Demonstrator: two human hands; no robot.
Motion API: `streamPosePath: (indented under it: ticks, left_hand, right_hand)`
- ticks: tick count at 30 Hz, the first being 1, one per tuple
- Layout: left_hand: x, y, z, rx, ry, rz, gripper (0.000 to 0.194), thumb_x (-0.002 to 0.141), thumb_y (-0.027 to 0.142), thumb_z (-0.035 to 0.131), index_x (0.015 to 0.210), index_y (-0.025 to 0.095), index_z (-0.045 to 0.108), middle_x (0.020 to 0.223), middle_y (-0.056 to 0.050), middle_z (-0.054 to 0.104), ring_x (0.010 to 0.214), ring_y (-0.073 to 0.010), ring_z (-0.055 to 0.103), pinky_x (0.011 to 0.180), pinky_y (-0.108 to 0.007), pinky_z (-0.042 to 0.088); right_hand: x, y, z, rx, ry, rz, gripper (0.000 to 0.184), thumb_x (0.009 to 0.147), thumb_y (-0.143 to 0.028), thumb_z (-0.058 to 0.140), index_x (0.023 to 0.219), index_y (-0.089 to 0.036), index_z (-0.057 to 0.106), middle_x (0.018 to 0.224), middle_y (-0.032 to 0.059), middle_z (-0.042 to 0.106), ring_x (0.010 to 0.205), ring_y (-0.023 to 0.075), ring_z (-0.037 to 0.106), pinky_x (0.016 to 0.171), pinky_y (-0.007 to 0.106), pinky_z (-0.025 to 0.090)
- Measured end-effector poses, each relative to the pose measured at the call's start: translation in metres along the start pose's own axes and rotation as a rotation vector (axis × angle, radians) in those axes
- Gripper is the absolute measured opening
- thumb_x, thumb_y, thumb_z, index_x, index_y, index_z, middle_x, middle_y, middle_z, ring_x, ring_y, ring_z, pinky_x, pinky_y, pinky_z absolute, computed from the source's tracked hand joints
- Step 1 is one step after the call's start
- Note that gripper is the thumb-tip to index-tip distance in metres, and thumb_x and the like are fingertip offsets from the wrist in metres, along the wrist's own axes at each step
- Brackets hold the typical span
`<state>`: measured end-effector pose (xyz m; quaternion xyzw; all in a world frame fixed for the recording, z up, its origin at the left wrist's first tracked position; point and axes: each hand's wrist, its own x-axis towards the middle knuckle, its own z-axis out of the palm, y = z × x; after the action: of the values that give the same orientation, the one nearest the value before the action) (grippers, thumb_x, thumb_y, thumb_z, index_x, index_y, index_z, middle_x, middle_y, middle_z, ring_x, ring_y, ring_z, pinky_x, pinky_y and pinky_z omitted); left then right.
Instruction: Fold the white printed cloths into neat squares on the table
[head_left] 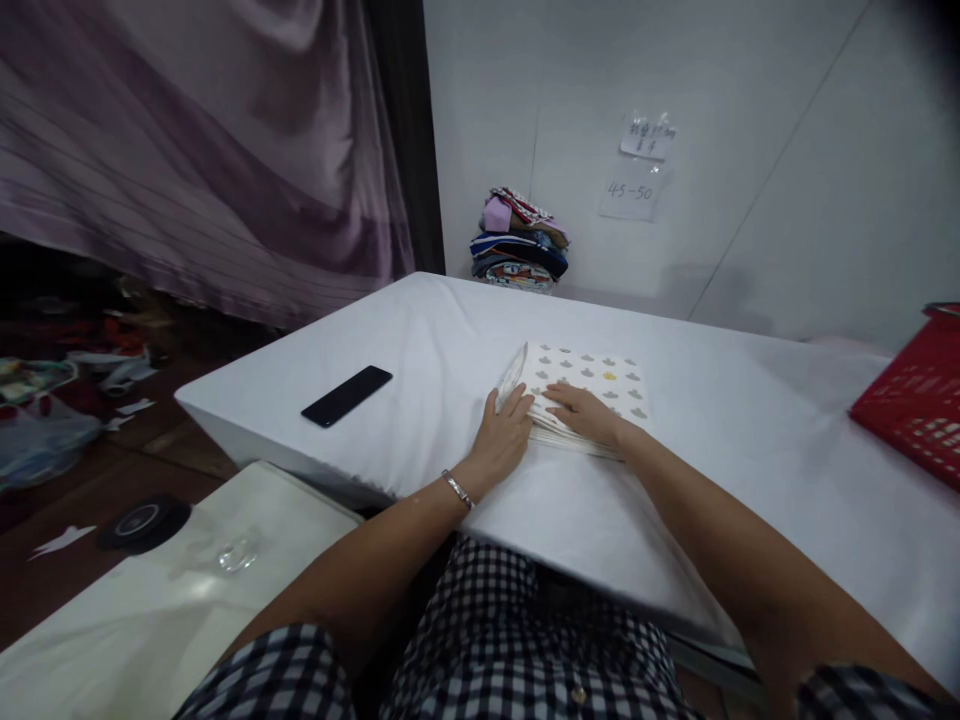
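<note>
A folded white cloth (592, 372) with rows of small grey duck-like shapes and one yellow one lies on the white-covered table (720, 400). Several layers show along its near edge, and its left side bulges up in a loose fold. My left hand (504, 435), with a bracelet at the wrist, rests against that left fold, fingers stretched forward and thumb apart. Flat on top of the cloth near its front edge lies my right hand (583, 412), fingers extended. Neither hand appears to grip the cloth.
A black phone (347, 396) lies on the table to the left. Folded fabrics (520, 240) are stacked at the back by the wall. A red plastic basket (919, 390) stands at the right edge. Lower left is a cream surface (247, 590) with a clear glass-like object (238, 553).
</note>
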<state>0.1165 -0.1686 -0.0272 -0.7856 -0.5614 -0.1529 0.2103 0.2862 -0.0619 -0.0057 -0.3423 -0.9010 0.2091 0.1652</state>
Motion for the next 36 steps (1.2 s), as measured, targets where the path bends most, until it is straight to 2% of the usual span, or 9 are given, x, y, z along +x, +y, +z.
streamPosePath:
  ticks: [6, 12, 14, 18, 22, 25, 28, 32, 36]
  left_hand:
    - [-0.002, -0.007, -0.006, -0.044, -0.048, -0.095, 0.016, 0.078, 0.015, 0.048, 0.084, 0.018, 0.063, 0.143, -0.006, 0.039, 0.136, -0.0265, 0.025, 0.106, -0.057, 0.023]
    - [-0.002, -0.008, -0.006, -0.086, -0.073, -0.152, 0.017, 0.076, 0.014, 0.049, 0.087, 0.017, 0.062, 0.142, -0.009, 0.040, 0.137, -0.0271, 0.023, 0.105, -0.058, 0.026]
    - [-0.002, -0.009, -0.005, -0.093, -0.057, -0.141, 0.019, 0.075, 0.011, 0.049, 0.089, 0.017, 0.061, 0.139, -0.009, 0.043, 0.137, -0.0260, 0.023, 0.106, -0.056, 0.026]
    - [-0.004, -0.012, -0.007, -0.088, -0.048, -0.116, 0.022, 0.075, 0.008, 0.047, 0.088, 0.019, 0.061, 0.135, -0.006, 0.047, 0.137, -0.0247, 0.024, 0.109, -0.054, 0.023]
    - [-0.006, -0.014, -0.012, -0.079, -0.060, -0.094, 0.021, 0.079, 0.009, 0.045, 0.087, 0.020, 0.061, 0.134, -0.006, 0.048, 0.137, -0.0245, 0.024, 0.109, -0.054, 0.024]
    - [-0.007, -0.014, -0.014, -0.083, -0.075, -0.096, 0.021, 0.082, 0.010, 0.043, 0.087, 0.018, 0.061, 0.134, -0.007, 0.048, 0.136, -0.0247, 0.026, 0.107, -0.054, 0.026]
    - [-0.009, -0.014, -0.015, -0.120, -0.077, -0.119, 0.019, 0.083, 0.011, 0.044, 0.087, 0.018, 0.061, 0.136, -0.007, 0.047, 0.136, -0.0252, 0.025, 0.107, -0.053, 0.027]
    - [-0.018, -0.021, -0.015, -0.227, -0.076, -0.142, 0.020, 0.081, 0.014, 0.050, 0.094, 0.022, 0.062, 0.138, -0.005, 0.044, 0.136, -0.0246, 0.026, 0.108, -0.052, 0.024]
    - [-0.025, -0.036, -0.020, -0.359, 0.011, -0.221, 0.019, 0.077, 0.013, 0.052, 0.089, 0.023, 0.064, 0.133, -0.004, 0.049, 0.131, -0.0221, 0.035, 0.108, -0.046, 0.028]
  right_hand:
    - [0.002, 0.009, 0.002, 0.042, -0.017, 0.057, 0.043, 0.084, -0.038, 0.052, 0.125, -0.027, 0.056, 0.138, 0.0004, 0.046, 0.133, 0.0211, 0.033, 0.112, 0.040, 0.022]
    - [0.009, -0.013, -0.012, 0.149, -0.141, 0.182, 0.058, 0.082, -0.060, 0.046, 0.128, -0.026, 0.054, 0.136, 0.0042, 0.050, 0.125, 0.0252, 0.044, 0.107, 0.040, 0.030]
    - [0.008, -0.020, -0.011, 0.095, -0.172, 0.157, 0.062, 0.081, -0.063, 0.046, 0.130, -0.026, 0.052, 0.139, 0.0055, 0.045, 0.129, 0.0268, 0.039, 0.109, 0.043, 0.026]
    - [0.005, -0.023, -0.001, -0.027, -0.172, 0.108, 0.055, 0.084, -0.059, 0.045, 0.130, -0.030, 0.050, 0.146, 0.0050, 0.035, 0.138, 0.0281, 0.021, 0.110, 0.053, 0.011]
    - [0.005, -0.020, 0.000, -0.048, -0.181, 0.107, 0.058, 0.084, -0.062, 0.041, 0.132, -0.030, 0.048, 0.147, 0.0058, 0.032, 0.138, 0.0297, 0.020, 0.109, 0.056, 0.008]
    - [0.004, -0.025, -0.003, -0.036, -0.193, 0.106, 0.064, 0.082, -0.066, 0.041, 0.133, -0.028, 0.047, 0.147, 0.0073, 0.034, 0.137, 0.0321, 0.022, 0.109, 0.055, 0.012]
    - [-0.002, -0.033, 0.002, -0.075, -0.132, 0.006, 0.066, 0.082, -0.064, 0.043, 0.137, -0.028, 0.041, 0.146, 0.0070, 0.034, 0.137, 0.0303, 0.022, 0.110, 0.051, 0.015]
    - [-0.013, -0.037, 0.022, -0.304, -0.056, -0.186, 0.056, 0.090, -0.046, 0.041, 0.141, -0.024, 0.033, 0.146, 0.0087, 0.034, 0.136, 0.0265, 0.025, 0.109, 0.052, 0.015]
    - [-0.017, -0.035, 0.034, -0.452, -0.032, -0.214, 0.053, 0.092, -0.038, 0.038, 0.141, -0.019, 0.033, 0.146, 0.0104, 0.035, 0.134, 0.0267, 0.028, 0.106, 0.051, 0.023]
